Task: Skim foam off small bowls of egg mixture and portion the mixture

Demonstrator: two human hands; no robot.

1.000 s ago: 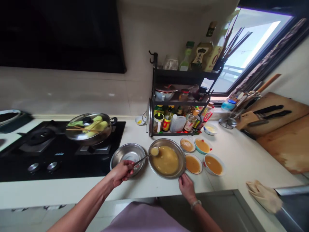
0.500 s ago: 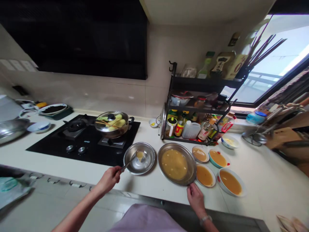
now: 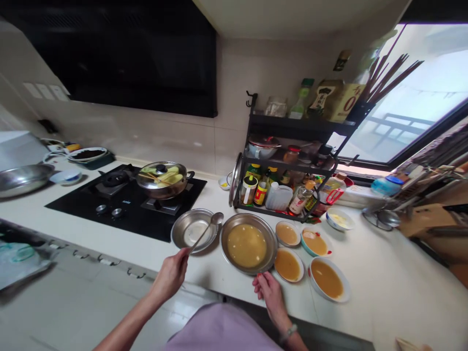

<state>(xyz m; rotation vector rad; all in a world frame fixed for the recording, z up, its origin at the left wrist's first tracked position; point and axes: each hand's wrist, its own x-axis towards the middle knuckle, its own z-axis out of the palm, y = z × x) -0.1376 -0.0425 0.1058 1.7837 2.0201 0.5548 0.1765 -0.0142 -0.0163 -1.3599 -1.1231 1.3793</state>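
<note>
My left hand [image 3: 171, 274] is closed around the handle of a metal spoon [image 3: 217, 219]. The spoon's head is over the right rim of a shallow steel basin [image 3: 177, 233], close to a second basin. That second steel basin [image 3: 224, 253] holds a cloudy yellow-brown liquid [image 3: 246, 245] with pale bits. Just in front of its near rim is my right hand [image 3: 271, 295], fingers loosely bent and apart, with nothing visible in them; whether they touch the rim I cannot tell. Several bowls, such as a white bowl [image 3: 348, 291], stand to the right with brown liquid inside.
A lidded pan [image 3: 164, 190] with chopsticks in view sits on the black hob [image 3: 80, 195]. Behind the basins a dark rack [image 3: 292, 163] holds bottles and jars. A bowl of pale pieces [image 3: 340, 219] and a skimmer [image 3: 383, 218] are further right, below the window.
The spoon has risen from inside the left basin to over its right rim, and its head no longer shows liquid. My right hand has loosened from the full basin's rim. The view has shifted.
</note>
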